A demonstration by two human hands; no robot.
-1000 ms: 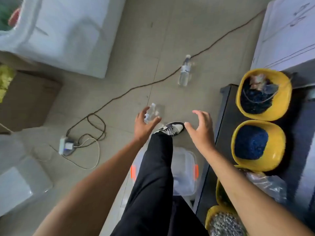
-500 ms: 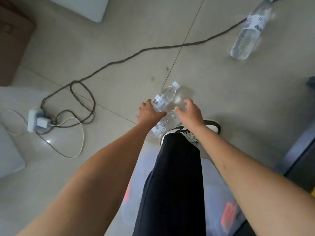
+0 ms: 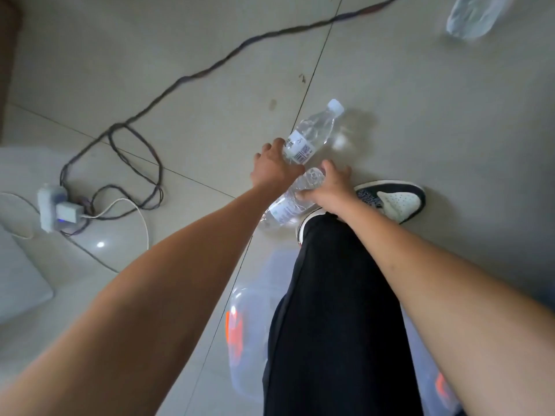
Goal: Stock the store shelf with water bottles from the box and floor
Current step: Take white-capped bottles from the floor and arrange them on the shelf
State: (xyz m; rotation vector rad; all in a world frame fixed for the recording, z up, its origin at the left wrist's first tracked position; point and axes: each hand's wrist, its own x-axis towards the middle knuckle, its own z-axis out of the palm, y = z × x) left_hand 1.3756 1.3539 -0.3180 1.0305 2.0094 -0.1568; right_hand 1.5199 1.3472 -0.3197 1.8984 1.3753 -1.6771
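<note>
Two clear water bottles lie on the tiled floor just in front of my shoe. My left hand (image 3: 271, 171) grips the farther bottle (image 3: 312, 135) around its lower half; its white cap points up and to the right. My right hand (image 3: 329, 190) grips the nearer bottle (image 3: 289, 205) near its neck, and that bottle's base points toward the lower left. A third bottle (image 3: 471, 16) lies blurred on the floor at the top right, well away from both hands.
A dark cable (image 3: 210, 70) runs across the floor to a white power strip with a charger (image 3: 57, 210) at the left. My black trouser leg and shoe (image 3: 396, 199) stand beside the bottles. A clear plastic bin with orange clips (image 3: 249, 325) sits below my leg.
Both hands reached down from open in the air to the two bottles on the floor and closed around them. The view dropped closer to the floor.
</note>
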